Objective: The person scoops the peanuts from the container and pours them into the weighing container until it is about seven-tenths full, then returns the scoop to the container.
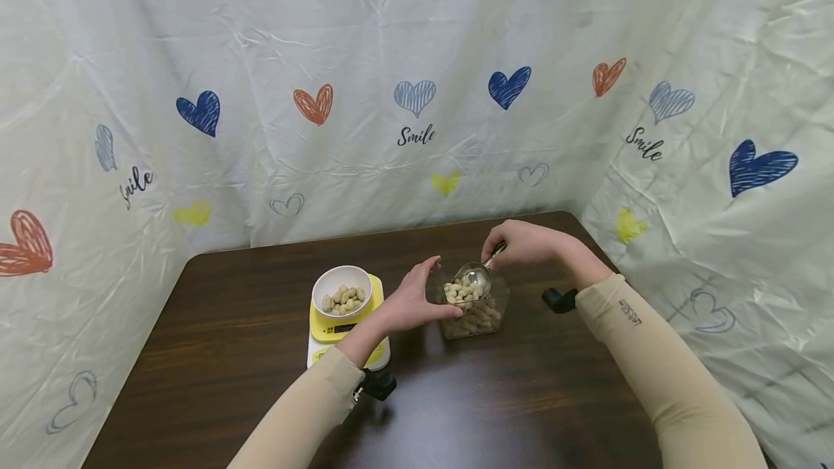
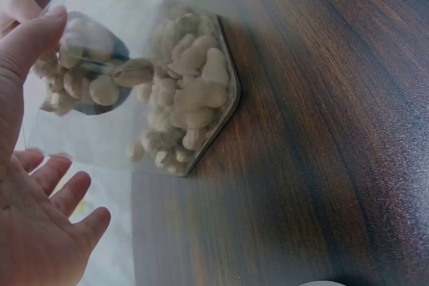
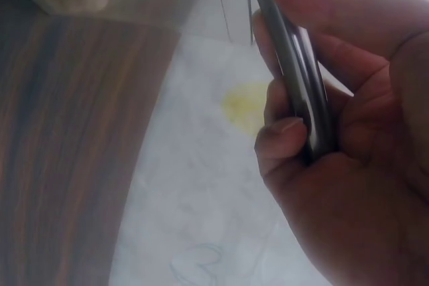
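A clear plastic container stands on the table with shelled-looking whole peanuts heaped at its bottom. My left hand grips its left side, thumb along the near rim and fingers at the far-left corner. In the right wrist view, my right hand curls round the dark handle of a metal scoop. The scoop's bowl is inside the container, tilted and loaded with peanuts, seen through the clear wall in the left wrist view.
Left of the container, a white bowl with several peanuts sits on a yellow and white kitchen scale. The left forearm passes over the scale's right edge. A white curtain printed with hearts hangs behind the dark wooden table.
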Demonstrator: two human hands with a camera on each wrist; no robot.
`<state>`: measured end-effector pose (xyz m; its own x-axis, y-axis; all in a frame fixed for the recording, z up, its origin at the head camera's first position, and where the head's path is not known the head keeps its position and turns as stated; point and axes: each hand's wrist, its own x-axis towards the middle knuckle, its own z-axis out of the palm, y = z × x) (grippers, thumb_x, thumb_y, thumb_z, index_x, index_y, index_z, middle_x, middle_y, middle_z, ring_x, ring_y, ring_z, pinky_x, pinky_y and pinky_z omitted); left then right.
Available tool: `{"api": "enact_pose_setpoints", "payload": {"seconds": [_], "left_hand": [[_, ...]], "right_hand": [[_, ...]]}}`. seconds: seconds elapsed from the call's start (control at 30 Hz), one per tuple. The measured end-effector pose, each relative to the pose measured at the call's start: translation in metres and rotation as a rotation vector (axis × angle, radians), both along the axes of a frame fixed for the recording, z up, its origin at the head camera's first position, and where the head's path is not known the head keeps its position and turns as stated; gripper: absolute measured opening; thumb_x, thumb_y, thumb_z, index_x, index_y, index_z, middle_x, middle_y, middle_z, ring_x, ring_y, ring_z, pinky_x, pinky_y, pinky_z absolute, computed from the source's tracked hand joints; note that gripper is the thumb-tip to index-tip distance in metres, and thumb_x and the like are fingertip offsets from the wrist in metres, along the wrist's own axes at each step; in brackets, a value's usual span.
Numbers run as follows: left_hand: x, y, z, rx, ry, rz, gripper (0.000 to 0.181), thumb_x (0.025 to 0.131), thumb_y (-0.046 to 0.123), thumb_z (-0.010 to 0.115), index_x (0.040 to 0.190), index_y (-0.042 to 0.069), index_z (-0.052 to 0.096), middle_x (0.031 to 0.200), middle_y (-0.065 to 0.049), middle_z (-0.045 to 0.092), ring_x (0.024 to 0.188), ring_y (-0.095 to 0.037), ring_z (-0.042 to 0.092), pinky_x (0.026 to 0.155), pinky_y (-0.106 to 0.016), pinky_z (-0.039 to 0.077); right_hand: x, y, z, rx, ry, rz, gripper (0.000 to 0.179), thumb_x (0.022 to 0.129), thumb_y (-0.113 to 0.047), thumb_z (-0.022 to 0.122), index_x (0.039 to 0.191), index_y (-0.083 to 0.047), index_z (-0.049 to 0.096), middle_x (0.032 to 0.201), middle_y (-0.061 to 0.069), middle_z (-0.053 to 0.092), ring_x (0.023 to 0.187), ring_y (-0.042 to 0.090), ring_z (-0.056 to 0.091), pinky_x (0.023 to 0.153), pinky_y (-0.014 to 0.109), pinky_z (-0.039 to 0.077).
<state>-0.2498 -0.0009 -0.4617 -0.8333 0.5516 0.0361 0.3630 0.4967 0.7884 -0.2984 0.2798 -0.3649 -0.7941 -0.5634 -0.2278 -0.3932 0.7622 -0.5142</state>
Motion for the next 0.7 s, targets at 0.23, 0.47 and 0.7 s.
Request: {"api": "enact_pose_setpoints", "payload": {"seconds": [0.23,0.47,0.7], "left_hand": [[0.000,0.000,-0.001,0.006,0.004,-0.002,0.112,0.080,0.056,0.083,0.163,0.014,0.021,0.155,-0.009,0.039,0.143,-0.025,0.037,0.113,-0.047,0.035],[0.000,0.000,-0.003,0.017,-0.001,-0.002,0.113,0.080,0.055,0.084,0.163,0.013,0.020,0.156,-0.012,0.038,0.143,-0.026,0.037,0.113,-0.047,0.036],[-0.001,0.001,-0.003,0.010,0.000,-0.001,0.112,0.080,0.055,0.083,0.163,0.015,0.020,0.156,-0.009,0.038,0.143,-0.023,0.037,0.113,-0.045,0.036]], "right_hand": [[-0.007,0.005,0.000,-0.035,-0.067,-0.013,0.010,0.093,-0.018,0.076,0.103,-0.019,0.078,0.109,-0.001,0.070,0.100,0.018,0.064,0.083,0.039,0.053],[-0.012,0.005,0.001,-0.021,-0.145,-0.019,0.011,0.092,-0.017,0.078,0.103,-0.015,0.078,0.109,0.002,0.069,0.096,0.020,0.063,0.083,0.042,0.053],[-0.014,0.005,-0.002,-0.008,-0.102,-0.010,0.013,0.089,-0.020,0.081,0.101,-0.017,0.078,0.111,0.002,0.066,0.098,0.019,0.061,0.080,0.037,0.052]]}}
